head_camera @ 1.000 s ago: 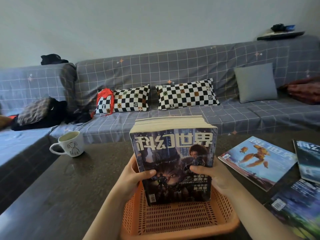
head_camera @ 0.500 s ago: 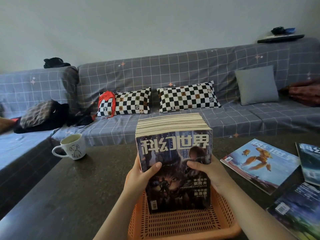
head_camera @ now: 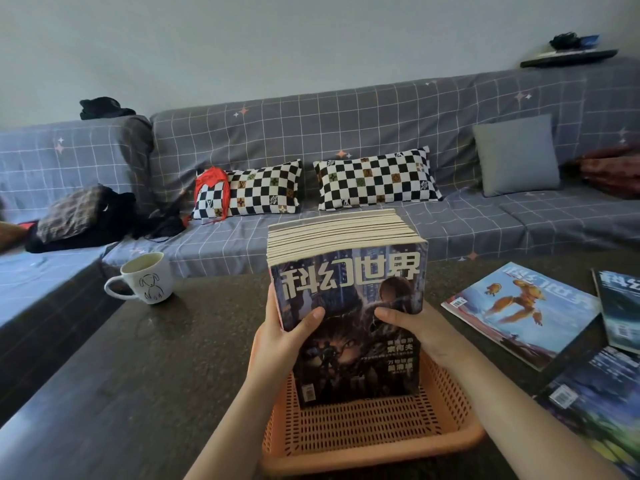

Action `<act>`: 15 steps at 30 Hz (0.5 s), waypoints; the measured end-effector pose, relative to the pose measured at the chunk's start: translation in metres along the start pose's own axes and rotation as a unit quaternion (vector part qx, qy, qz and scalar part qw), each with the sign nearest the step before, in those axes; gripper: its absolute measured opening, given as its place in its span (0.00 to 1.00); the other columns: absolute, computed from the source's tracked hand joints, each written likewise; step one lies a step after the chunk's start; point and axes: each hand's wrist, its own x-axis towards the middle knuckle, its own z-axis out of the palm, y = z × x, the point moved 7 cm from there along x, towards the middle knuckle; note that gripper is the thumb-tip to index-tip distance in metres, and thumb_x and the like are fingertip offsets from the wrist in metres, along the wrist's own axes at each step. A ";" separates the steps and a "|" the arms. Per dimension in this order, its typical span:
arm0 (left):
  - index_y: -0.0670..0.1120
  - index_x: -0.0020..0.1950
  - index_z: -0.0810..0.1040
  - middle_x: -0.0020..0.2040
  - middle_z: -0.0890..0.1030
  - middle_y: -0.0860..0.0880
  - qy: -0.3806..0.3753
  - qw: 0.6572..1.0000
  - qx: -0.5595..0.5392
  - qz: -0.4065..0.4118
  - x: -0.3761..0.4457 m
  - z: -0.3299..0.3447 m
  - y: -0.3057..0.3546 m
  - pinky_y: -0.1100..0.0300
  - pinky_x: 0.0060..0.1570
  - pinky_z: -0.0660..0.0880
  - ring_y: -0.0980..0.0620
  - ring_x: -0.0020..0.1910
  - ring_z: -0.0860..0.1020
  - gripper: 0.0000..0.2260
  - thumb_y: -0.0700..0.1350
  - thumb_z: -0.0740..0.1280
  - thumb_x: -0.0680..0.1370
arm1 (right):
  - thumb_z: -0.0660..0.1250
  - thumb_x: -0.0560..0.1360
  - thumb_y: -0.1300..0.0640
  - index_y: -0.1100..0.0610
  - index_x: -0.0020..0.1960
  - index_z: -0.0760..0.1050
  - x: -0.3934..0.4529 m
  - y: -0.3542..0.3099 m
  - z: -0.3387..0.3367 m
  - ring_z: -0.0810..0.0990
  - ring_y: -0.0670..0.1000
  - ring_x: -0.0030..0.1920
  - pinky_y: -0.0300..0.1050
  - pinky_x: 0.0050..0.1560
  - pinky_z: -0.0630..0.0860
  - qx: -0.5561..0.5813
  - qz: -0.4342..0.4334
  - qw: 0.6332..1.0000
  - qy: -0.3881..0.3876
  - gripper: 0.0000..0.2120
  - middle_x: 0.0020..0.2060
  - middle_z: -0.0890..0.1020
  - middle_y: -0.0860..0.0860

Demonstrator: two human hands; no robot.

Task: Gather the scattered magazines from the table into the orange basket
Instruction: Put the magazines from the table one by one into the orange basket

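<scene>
A thick stack of magazines stands upright on its edge in the orange basket at the near middle of the dark table. The front cover is dark blue with large white characters. My left hand grips the stack's left side, thumb across the cover. My right hand grips the right side, thumb on the cover too. Loose magazines lie flat on the table at the right: a light blue one, a dark one at the far right, and another at the near right.
A white mug with a dog drawing stands on the table's far left. Behind the table runs a grey checked sofa with two checkered pillows, a grey cushion and a dark bag.
The stack has tipped a little more upright and towards me in the basket, showing more of its page edges. Both hands keep their hold on its sides.
</scene>
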 end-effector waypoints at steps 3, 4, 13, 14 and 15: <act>0.61 0.73 0.62 0.60 0.80 0.60 -0.026 0.999 -0.009 -0.027 -0.001 0.001 -0.004 0.45 0.63 0.73 0.56 0.60 0.79 0.45 0.66 0.77 0.59 | 0.80 0.51 0.39 0.48 0.53 0.81 -0.004 0.001 0.004 0.79 0.50 0.57 0.57 0.66 0.67 -0.063 -0.013 0.997 -0.038 0.32 0.52 0.84 0.49; 0.60 0.74 0.60 0.60 0.80 0.60 -0.037 0.999 -0.013 -0.034 -0.002 0.002 -0.005 0.48 0.61 0.74 0.56 0.59 0.79 0.47 0.65 0.78 0.59 | 0.80 0.51 0.40 0.47 0.52 0.81 -0.005 0.001 0.004 0.79 0.50 0.57 0.57 0.66 0.67 -0.078 -0.016 0.996 -0.044 0.31 0.51 0.84 0.49; 0.59 0.75 0.59 0.61 0.80 0.56 -0.069 0.991 -0.046 -0.105 0.005 0.005 -0.011 0.55 0.54 0.77 0.53 0.58 0.80 0.51 0.65 0.79 0.57 | 0.78 0.50 0.33 0.45 0.53 0.79 -0.003 0.002 0.002 0.80 0.43 0.53 0.54 0.63 0.71 -0.156 -0.014 0.988 -0.002 0.34 0.48 0.84 0.42; 0.59 0.75 0.59 0.61 0.80 0.54 -0.062 0.991 -0.047 -0.113 0.006 0.003 -0.012 0.51 0.57 0.77 0.51 0.59 0.79 0.51 0.65 0.79 0.56 | 0.77 0.50 0.32 0.44 0.53 0.79 -0.004 0.001 0.001 0.80 0.43 0.53 0.54 0.62 0.71 -0.163 -0.018 0.986 0.006 0.35 0.49 0.84 0.42; 0.60 0.75 0.60 0.62 0.79 0.53 -0.056 0.990 -0.048 -0.120 0.007 0.003 -0.013 0.47 0.60 0.75 0.49 0.59 0.79 0.52 0.65 0.79 0.56 | 0.76 0.50 0.31 0.44 0.54 0.78 -0.004 0.000 0.000 0.79 0.44 0.54 0.54 0.62 0.71 -0.172 -0.024 0.985 0.010 0.36 0.49 0.83 0.43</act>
